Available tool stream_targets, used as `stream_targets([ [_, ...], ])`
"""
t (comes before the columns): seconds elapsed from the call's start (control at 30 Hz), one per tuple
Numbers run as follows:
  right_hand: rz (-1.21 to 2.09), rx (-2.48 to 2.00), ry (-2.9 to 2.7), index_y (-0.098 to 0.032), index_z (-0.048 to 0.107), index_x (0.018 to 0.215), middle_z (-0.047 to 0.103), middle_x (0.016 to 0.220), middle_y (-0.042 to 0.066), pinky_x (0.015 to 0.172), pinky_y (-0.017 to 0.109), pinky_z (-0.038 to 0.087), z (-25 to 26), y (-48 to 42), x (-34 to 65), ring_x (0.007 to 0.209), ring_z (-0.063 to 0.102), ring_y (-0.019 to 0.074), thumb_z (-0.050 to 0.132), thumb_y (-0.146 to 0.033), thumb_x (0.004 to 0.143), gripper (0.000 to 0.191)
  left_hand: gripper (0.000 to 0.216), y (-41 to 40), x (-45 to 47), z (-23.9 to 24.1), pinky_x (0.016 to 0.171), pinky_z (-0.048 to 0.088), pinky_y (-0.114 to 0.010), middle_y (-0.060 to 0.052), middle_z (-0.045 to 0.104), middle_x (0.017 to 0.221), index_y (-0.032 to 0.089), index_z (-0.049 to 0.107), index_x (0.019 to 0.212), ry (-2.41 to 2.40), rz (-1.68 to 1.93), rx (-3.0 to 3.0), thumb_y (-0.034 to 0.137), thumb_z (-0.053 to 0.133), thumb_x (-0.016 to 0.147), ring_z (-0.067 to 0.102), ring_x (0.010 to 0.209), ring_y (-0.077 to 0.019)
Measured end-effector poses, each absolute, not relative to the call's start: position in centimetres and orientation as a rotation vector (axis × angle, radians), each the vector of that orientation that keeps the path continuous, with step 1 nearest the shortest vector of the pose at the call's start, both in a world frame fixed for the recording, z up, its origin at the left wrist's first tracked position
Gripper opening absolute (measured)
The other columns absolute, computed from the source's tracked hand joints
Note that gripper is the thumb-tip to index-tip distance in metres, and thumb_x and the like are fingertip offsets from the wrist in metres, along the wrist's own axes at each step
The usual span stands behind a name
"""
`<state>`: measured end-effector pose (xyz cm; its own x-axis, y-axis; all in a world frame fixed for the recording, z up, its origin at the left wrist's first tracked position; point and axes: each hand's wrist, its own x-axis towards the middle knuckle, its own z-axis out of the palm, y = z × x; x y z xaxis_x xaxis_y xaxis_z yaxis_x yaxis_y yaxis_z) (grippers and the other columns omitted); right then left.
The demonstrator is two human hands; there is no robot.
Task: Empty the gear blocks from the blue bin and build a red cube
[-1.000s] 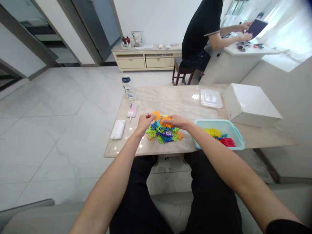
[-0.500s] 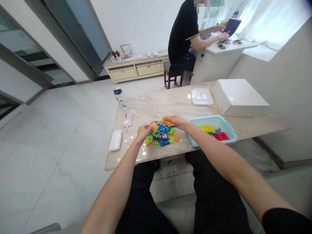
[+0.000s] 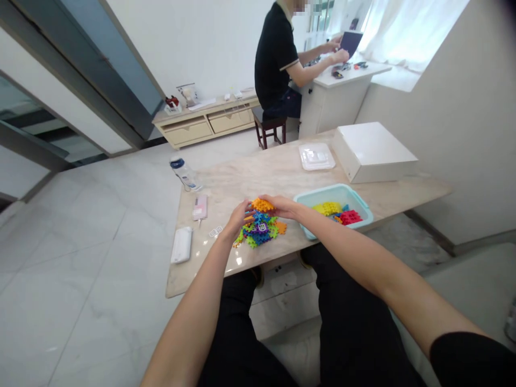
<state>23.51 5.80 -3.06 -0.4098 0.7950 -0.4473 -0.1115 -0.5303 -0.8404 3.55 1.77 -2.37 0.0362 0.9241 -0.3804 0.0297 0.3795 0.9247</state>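
Observation:
Several orange plastic building pieces with notched edges are bunched together in my right hand, which is closed on them. My left hand is just left of this bunch, its fingers curled around another orange piece that they partly hide. Below both hands lies a pile of blue, green and purple building pieces on the marble-look table. One loose orange piece rests at the pile's right edge.
A light-blue tub of yellow, red and blue pieces sits right of my forearm. Farther back are a clear plastic container and a white box. A bottle, pink pack and white pack line the left. A person sits beyond.
My right hand has gathered its orange pieces into a thicker bunch above the pile. My left hand has come up beside it. The whole view has shifted slightly.

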Motion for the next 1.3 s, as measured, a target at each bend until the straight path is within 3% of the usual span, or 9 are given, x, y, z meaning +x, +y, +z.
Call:
stream_targets([
  [0.23,2.109,-1.141,-0.898,-0.017,0.074,0.1,0.076,0.083,0.005,0.047,0.021,0.041,-2.5,5.3,22.1,0.059,0.062,0.0128,0.054,-0.044,0.117,0.037,0.047,1.1,3.2,-2.1,0.083,0.06,-0.031,-0.012,0.077,0.125,0.021,0.072,0.117,1.256,0.924,1.01,0.055,0.085,0.087,0.076,0.105,-0.0229],
  [0.37,2.055,-1.179,-0.851,-0.017,0.07,0.097,0.074,0.08,0.005,0.056,0.021,0.051,-2.6,5.5,21.5,0.064,0.065,0.0141,0.051,-0.038,0.119,0.036,0.05,0.9,2.3,-2.8,0.084,0.058,-0.028,-0.011,0.079,0.125,0.021,0.074,0.124,1.274,0.91,1.07,0.05,0.089,0.086,0.077,0.1,-0.0194],
  [0.57,2.034,-1.325,-0.906,-0.017,0.069,0.097,0.072,0.076,0.004,0.055,0.02,0.055,-2.5,5.7,20.4,0.059,0.062,0.0133,0.049,-0.042,0.12,0.039,0.053,0.7,1.4,-3.1,0.079,0.06,-0.029,-0.012,0.082,0.115,0.018,0.073,0.126,1.317,0.888,0.959,0.041,0.094,0.083,0.08,0.091,-0.0204],
  [0.83,2.026,-1.106,-1.195,-0.016,0.077,0.099,0.081,0.093,0.008,0.061,0.019,0.058,-1.8,5.1,19.7,0.077,0.071,0.0154,0.075,-0.026,0.105,0.012,0.045,1.2,0.8,-3.2,0.07,0.055,-0.024,-0.01,0.083,0.11,0.019,0.08,0.116,1.354,0.973,0.845,0.046,0.093,0.082,0.075,0.082,-0.0157],
  [0.97,1.949,-1.212,-1.214,-0.015,0.079,0.094,0.08,0.09,0.009,0.059,0.02,0.057,-1.4,4.9,19.5,0.075,0.07,0.0157,0.075,-0.024,0.103,0.014,0.042,0.8,1.1,-2.6,0.073,0.057,-0.027,-0.011,0.084,0.113,0.018,0.084,0.11,1.338,0.963,0.843,0.049,0.091,0.083,0.076,0.09,-0.0204],
  [1.13,1.971,-1.253,-1.256,-0.014,0.076,0.091,0.08,0.093,0.009,0.065,0.021,0.06,-2.0,5.4,20.1,0.078,0.071,0.0152,0.083,-0.02,0.096,0.011,0.051,1.0,1.1,-3.2,0.069,0.053,-0.026,-0.011,0.083,0.102,0.014,0.086,0.1,1.41,0.907,0.917,0.053,0.1,0.07,0.073,0.088,-0.0205],
  [1.3,1.914,-1.357,-1.378,-0.014,0.075,0.096,0.079,0.091,0.006,0.062,0.021,0.058,-2.5,5.5,20.6,0.08,0.07,0.0162,0.103,-0.024,0.077,0.035,0.058,1.1,0.8,-3.7,0.066,0.05,-0.025,-0.009,0.081,0.097,0.016,0.085,0.095,1.471,0.874,0.937,0.055,0.104,0.057,0.069,0.084,-0.0179],
])
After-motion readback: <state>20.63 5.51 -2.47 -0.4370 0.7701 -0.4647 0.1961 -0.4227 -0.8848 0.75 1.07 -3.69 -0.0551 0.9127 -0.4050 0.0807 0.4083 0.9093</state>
